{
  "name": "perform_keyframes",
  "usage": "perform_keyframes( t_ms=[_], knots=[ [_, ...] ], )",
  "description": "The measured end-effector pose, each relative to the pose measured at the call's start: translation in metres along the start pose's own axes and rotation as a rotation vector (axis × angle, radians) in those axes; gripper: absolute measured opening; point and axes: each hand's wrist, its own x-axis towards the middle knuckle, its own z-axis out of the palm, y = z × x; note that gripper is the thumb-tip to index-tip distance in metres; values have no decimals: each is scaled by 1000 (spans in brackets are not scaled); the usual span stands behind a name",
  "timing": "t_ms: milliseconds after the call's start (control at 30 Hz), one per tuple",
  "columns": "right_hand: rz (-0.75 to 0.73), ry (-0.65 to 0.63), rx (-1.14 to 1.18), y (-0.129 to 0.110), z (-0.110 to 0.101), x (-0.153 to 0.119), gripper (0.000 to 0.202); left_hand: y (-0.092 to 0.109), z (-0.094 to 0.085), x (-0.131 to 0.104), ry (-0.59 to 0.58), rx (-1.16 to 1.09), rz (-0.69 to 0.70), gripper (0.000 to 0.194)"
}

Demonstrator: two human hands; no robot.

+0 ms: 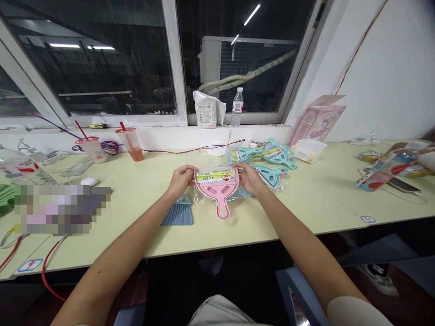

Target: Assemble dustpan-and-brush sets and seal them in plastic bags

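Note:
Held up between both hands is a pink dustpan (221,194) in a clear plastic bag, its handle pointing toward me. My left hand (182,181) pinches the upper left corner of the package, and my right hand (250,178) grips the upper right corner. A printed label (215,176) shows across the pan. Below my left hand lies a small blue brush (179,213), partly hidden by that hand. Behind my right hand rests a turquoise dustpan (272,174) in plastic, partly covered. Farther back are more packaged turquoise dustpans (279,154).
Along the back stand two drink cups (132,144) with red straws, a water bottle (237,108) and a white packet (205,111) on the sill. A tissue box (308,151) and a pink box (319,118) stand at the right. Another bottle (387,167) lies tilted farther right.

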Motion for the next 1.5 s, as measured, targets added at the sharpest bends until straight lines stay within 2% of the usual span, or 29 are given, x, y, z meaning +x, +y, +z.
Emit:
perform_keyframes(
  t_ms=[167, 300, 400, 500, 633, 833, 1000, 1100, 1167, 1267, 1333, 1400, 1500],
  knots=[
    [-110, 125, -188, 12, 5, -1, 28, -2, 6, -5, 46, 110, 36, 20],
    [-202, 137, -257, 19, 9, -2, 29, -6, 9, -7, 98, 229, 89, 22],
    [-248, 133, -285, 19, 11, -3, 26, -6, 10, -7, 121, 233, 109, 19],
    [-259, 154, -307, 18, 11, -2, 25, -1, 12, -8, 105, 182, 86, 16],
    [-280, 178, -352, 17, 10, -2, 24, 4, 15, -12, 87, 153, 61, 22],
    [-325, 213, -451, 13, 11, -6, 25, 7, 14, -13, 53, 1, 13, 54],
    [-355, 243, -479, 14, 9, -4, 25, 6, 14, -12, -71, -59, -70, 40],
    [-360, 247, -543, 16, 4, 0, 23, 6, 15, -14, -77, -38, -68, 37],
    [-420, 276, -681, 15, 2, 2, 20, 7, 17, -15, -60, -7, -57, 37],
    [-644, 303, -955, 7, 7, -3, 25, 8, 19, -16, -53, 16, -58, 36],
    [-811, 228, -1100, -1, 20, -10, 25, 9, 20, -17, -56, 11, -60, 37],
    [-933, 46, -1203, -8, 39, -17, 15, 10, 21, -18, -70, -1, -57, 39],
    [-1041, -241, -1348, -11, 66, -22, 20, 11, 22, -19, -84, -13, -43, 41]
  ],
)
